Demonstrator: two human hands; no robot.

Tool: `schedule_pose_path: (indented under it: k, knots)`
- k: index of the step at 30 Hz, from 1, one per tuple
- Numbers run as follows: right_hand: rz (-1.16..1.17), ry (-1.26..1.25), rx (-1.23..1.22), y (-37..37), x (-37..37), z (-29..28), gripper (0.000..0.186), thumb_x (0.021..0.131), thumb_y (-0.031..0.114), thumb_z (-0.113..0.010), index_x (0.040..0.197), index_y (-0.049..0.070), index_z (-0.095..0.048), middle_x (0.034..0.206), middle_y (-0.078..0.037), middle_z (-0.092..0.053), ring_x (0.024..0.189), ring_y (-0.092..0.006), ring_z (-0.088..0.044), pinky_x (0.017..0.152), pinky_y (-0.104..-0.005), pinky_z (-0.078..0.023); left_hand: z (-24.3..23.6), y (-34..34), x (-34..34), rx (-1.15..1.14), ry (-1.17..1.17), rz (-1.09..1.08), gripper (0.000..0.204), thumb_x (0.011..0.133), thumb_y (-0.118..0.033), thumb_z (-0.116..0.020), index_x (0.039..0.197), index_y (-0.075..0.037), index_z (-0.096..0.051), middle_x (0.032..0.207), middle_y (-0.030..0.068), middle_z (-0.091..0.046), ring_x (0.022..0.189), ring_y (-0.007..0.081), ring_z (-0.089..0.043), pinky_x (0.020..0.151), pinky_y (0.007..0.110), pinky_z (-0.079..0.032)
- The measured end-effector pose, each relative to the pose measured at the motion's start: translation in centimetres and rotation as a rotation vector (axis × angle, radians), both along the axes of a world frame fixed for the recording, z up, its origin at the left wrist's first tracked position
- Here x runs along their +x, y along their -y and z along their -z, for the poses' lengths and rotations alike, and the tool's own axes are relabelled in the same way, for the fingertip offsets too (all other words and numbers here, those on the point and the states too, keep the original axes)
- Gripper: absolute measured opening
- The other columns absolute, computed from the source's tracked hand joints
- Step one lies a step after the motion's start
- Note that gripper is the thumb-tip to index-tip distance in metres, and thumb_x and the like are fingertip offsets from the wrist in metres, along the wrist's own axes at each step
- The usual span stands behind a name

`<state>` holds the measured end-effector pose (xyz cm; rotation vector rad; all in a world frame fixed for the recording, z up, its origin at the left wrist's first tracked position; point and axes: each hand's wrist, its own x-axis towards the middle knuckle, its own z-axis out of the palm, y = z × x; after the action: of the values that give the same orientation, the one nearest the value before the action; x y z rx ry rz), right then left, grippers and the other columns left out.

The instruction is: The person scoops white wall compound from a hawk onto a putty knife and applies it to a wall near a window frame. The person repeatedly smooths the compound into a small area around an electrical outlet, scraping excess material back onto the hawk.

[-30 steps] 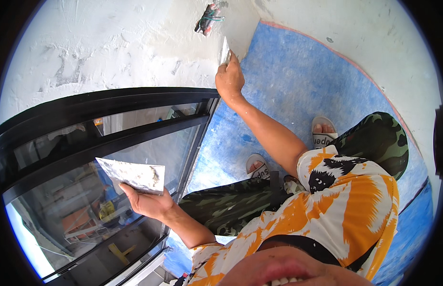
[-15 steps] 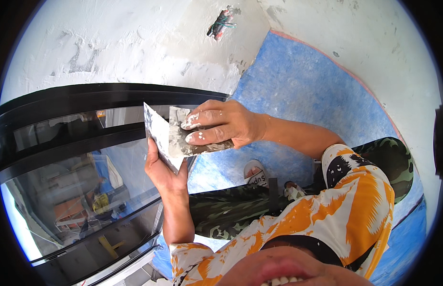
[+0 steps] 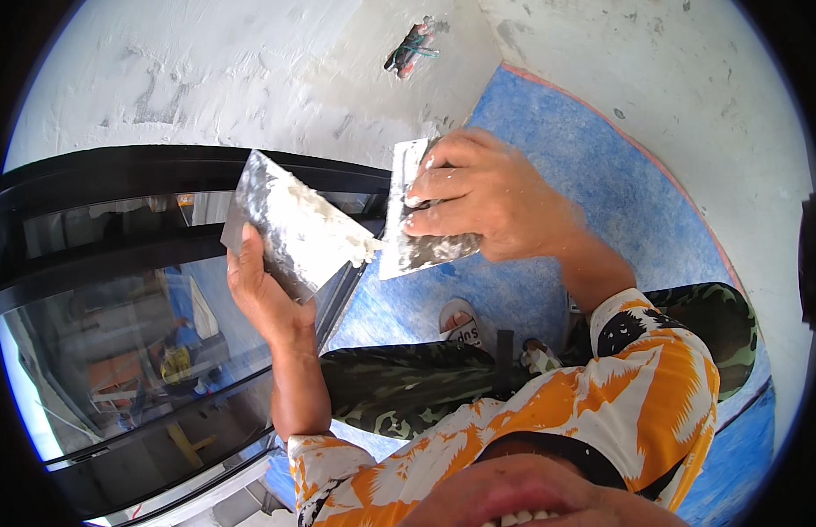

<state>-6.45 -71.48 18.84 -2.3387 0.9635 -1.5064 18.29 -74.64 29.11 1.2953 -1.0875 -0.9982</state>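
My left hand (image 3: 269, 288) grips a flat metal putty blade (image 3: 259, 189) by its lower left edge, thumb on its face. White putty (image 3: 311, 218) is spread over that face and bunched along its right edge. My right hand (image 3: 500, 200), its fingers spotted with putty, holds a second wide putty blade (image 3: 406, 176), with several fingers laid over its smeared face. The two blades stand close together, and a bit of putty shows between their near edges. Whatever handles they have are hidden by my hands.
A white, rough-plastered wall (image 3: 241, 70) rises ahead, with wires in a cut-out box hole (image 3: 412, 48). Below it runs a black-framed glass window (image 3: 83, 180). Blue sheeting (image 3: 566, 149) covers the floor up to the right wall (image 3: 689, 105). My camouflage-clad legs (image 3: 408, 386) are folded below.
My hands have moved apart, the right one to the right and the left one to the left. The left blade now faces up, showing its putty, and the blades no longer overlap.
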Motion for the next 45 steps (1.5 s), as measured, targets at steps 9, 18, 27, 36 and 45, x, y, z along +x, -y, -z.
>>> schedule_pose_path:
  k: [9, 18, 27, 36, 45]
  knots:
    - [0.666, 0.945, 0.67, 12.7, -1.6, 17.5, 0.038, 0.086, -0.001, -0.053, 0.12, 0.007, -0.068, 0.096, -0.012, -0.069, 0.079, -0.0181, -0.061, 0.072, -0.03, -0.048, -1.0, -1.7, 4.0, -0.14, -0.103, -0.127, 0.029, 0.097, -0.025, -0.058, 0.113, 0.0, -0.061, 0.105, 0.007, -0.066, 0.091, 0.0167, -0.066, 0.076, 0.032, -0.055]
    - [0.889, 0.6, 0.202, 17.7, 3.4, 18.3, 0.059, 0.073, -0.01, -0.054, 0.128, 0.008, -0.061, 0.126, -0.015, -0.059, 0.113, -0.036, -0.056, 0.098, -0.0401, -0.046, -0.5, -2.0, 5.1, -0.174, 0.064, -0.21, 0.036, 0.1, -0.025, -0.052, 0.12, 0.004, -0.061, 0.104, 0.0064, -0.067, 0.086, 0.0149, -0.065, 0.072, 0.028, -0.055]
    - [0.949, 0.627, 0.139, 19.0, -0.4, 19.3, 0.048, 0.077, -0.006, -0.049, 0.123, 0.002, -0.062, 0.116, -0.019, -0.062, 0.108, -0.0361, -0.059, 0.094, -0.0392, -0.047, -0.1, -1.7, 6.2, -0.073, -0.163, -0.034, 0.034, 0.1, -0.026, -0.052, 0.118, 0.002, -0.061, 0.11, 0.0092, -0.067, 0.092, 0.0199, -0.068, 0.078, 0.033, -0.056]
    - [0.857, 0.522, 0.261, 12.4, 11.6, 17.1, 0.055, 0.07, -0.009, -0.053, 0.123, 0.005, -0.064, 0.109, -0.016, -0.063, 0.101, -0.033, -0.061, 0.09, -0.0403, -0.049, -0.2, -1.7, 6.3, -0.043, -0.317, 0.039, 0.034, 0.101, -0.024, -0.051, 0.12, 0.002, -0.059, 0.112, 0.0102, -0.067, 0.095, 0.0212, -0.067, 0.082, 0.035, -0.055]
    - [1.024, 0.7, 0.207, 17.4, 1.8, 18.7, 0.045, 0.077, -0.006, -0.048, 0.117, 0.007, -0.066, 0.111, -0.015, -0.064, 0.103, -0.0339, -0.061, 0.089, -0.0397, -0.049, -0.3, -3.1, 7.9, -0.035, -0.311, -0.008, 0.034, 0.101, -0.024, -0.051, 0.121, 0.002, -0.058, 0.115, 0.0108, -0.066, 0.098, 0.0217, -0.067, 0.085, 0.035, -0.055]
